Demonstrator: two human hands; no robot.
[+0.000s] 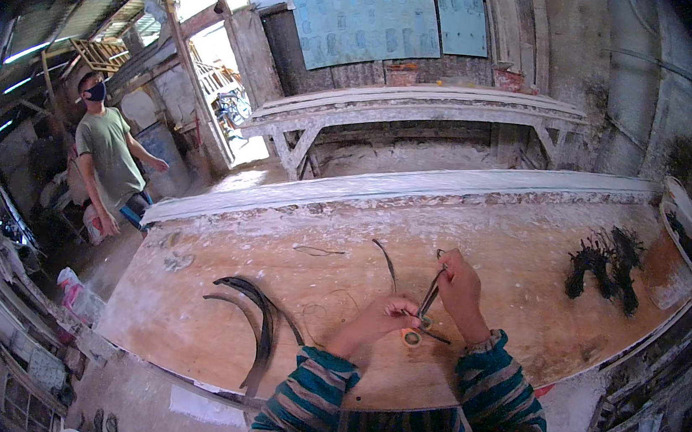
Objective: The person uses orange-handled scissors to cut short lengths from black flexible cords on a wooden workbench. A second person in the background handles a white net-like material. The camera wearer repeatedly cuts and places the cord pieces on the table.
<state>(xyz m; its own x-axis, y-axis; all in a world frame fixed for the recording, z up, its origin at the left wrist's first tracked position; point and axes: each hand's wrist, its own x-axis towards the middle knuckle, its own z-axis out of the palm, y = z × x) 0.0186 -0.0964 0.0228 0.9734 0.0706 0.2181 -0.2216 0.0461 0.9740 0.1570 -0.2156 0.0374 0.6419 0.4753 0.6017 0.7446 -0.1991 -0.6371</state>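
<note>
A thin black strip (pixel 431 293) runs between my two hands above the wooden tabletop. My right hand (pixel 461 289) is closed in a pinch on its upper end. My left hand (pixel 379 321), fingers bent together, grips near its lower end. Right by the left fingertips show the orange-edged finger rings of what looks like scissors (pixel 412 338); their blades I cannot make out clearly. Another short dark strip (pixel 436 337) pokes out beside the rings. Left of my left forearm lies a bundle of long curved black strips (pixel 266 326). Beyond my hands rests one slim dark strip (pixel 386 260).
Clumps of tied black strands (pixel 606 264) lie at the table's right, next to a dirty white bucket (pixel 673 259). A pale raised board (pixel 417 181) borders the far edge. Past it stands a long white-stained bench (pixel 425 102). A masked person (pixel 113 149) stands at the left.
</note>
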